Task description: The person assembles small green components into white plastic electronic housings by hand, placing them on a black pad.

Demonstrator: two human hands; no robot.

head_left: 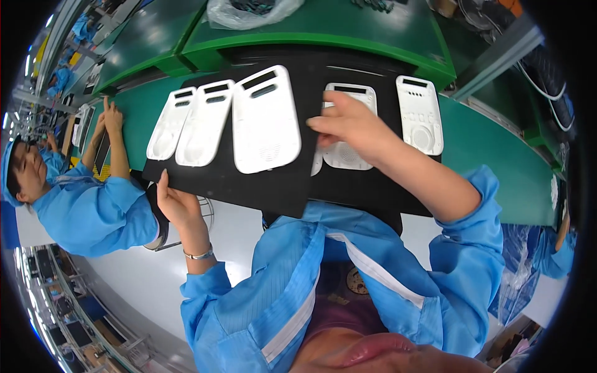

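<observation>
A black sheet (217,183) is lifted and tilted in front of me, carrying three white plastic housings (267,124) with rounded corners, slots at one end and a round perforated patch at the other. My left hand (178,202) grips its near left edge, thumb on top and the other fingers partly hidden beneath. At its right edge, my right hand (354,127) pinches the sheet. Below that hand lies another white housing (351,158), partly covered by it. Farther right, a similar housing (420,115) rests on a black mat (388,180).
A green shelf (311,40) runs across the back, with a clear plastic bag (252,15) of dark parts on it. The green bench (491,161) extends right, near a metal post (500,62). A co-worker in blue (93,208) sits at the left, hands raised over the bench.
</observation>
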